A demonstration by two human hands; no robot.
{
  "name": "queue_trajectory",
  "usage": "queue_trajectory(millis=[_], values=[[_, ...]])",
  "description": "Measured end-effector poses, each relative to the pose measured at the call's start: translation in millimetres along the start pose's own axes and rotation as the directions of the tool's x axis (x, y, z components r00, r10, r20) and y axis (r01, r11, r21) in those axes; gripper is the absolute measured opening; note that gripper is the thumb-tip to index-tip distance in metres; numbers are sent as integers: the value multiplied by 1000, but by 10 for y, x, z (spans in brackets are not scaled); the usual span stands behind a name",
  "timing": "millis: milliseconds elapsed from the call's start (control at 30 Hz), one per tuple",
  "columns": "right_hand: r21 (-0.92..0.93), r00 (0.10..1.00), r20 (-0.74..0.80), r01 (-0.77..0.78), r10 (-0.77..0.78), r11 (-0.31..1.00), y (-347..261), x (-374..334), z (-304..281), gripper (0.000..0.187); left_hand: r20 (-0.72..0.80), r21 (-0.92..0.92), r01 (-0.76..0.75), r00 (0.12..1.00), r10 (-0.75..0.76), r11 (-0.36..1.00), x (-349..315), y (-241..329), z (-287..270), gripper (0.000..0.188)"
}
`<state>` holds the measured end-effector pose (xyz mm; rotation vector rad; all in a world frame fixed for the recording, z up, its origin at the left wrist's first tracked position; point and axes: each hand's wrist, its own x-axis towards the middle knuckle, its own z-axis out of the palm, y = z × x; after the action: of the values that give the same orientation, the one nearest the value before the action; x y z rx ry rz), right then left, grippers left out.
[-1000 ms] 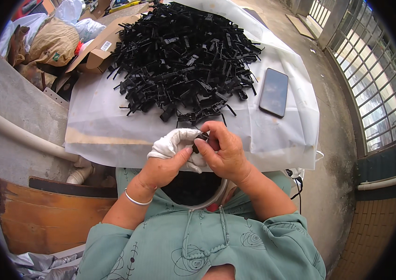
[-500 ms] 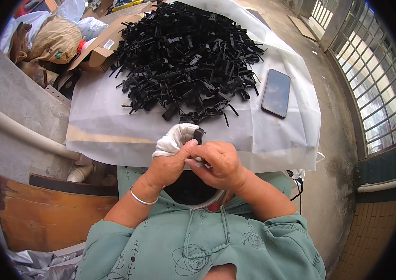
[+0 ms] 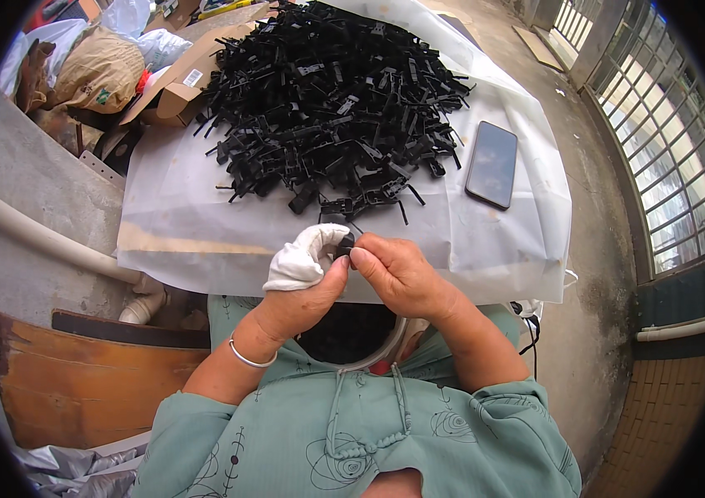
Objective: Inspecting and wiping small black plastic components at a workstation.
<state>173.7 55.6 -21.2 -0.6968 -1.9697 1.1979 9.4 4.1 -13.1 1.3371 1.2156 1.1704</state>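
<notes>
A small black plastic part [image 3: 345, 245] is pinched between my two hands, just beyond the near edge of the pile's table. My left hand [image 3: 307, 278], its fingers wrapped in white cloth or a partial glove, grips the part from the left. My right hand [image 3: 394, 272] is closed, thumb and forefinger pressed at the part's right side. Whatever else lies inside the right fingers is hidden. Beyond them rises a large pile of black plastic parts [image 3: 336, 108] with thin protruding strips. Below my hands, in my lap, sits a round bucket [image 3: 348, 336] with a dark inside.
The table carries a white plastic sheet [image 3: 195, 224]. A smartphone [image 3: 491, 164] lies on it to the right of the pile. At the left stand an opened cardboard box [image 3: 178, 95], a tan sack [image 3: 103, 70] and a pipe [image 3: 45, 236]. A barred window [image 3: 660, 141] is at the right.
My right hand has shifted slightly right and its fingers now meet the part's side. The left hand has turned a little, and the hands are less overlapped.
</notes>
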Motion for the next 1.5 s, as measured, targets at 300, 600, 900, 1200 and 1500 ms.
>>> queue_trajectory(millis=[300, 600, 900, 1200, 1500], values=[[126, 993, -61, -98, 106, 987, 137, 3, 206, 25, 5, 531, -339, 918, 397, 777, -2, -10, 18, 24], [-240, 988, 72, -117, 138, 964, 117, 8, 54, 14, 1, -386, 81, 996, -87, 919, 19, -54, -139, 38], [-18, 1000, -6, 0, 0, 1000, 28, 34, -20, 13, 151, -176, 167, 978, -141, 970, 17, 28, -134, 37], [12, 1000, 7, -24, 24, 1000, 63, 8, 53, 18, 192, -281, 170, 974, -118, 945, -7, -51, -112, 28], [-140, 998, 45, 37, -31, 990, 69, 51, 249, 21, 11, 262, -185, 982, 189, 947, -119, -146, -99, 26]])
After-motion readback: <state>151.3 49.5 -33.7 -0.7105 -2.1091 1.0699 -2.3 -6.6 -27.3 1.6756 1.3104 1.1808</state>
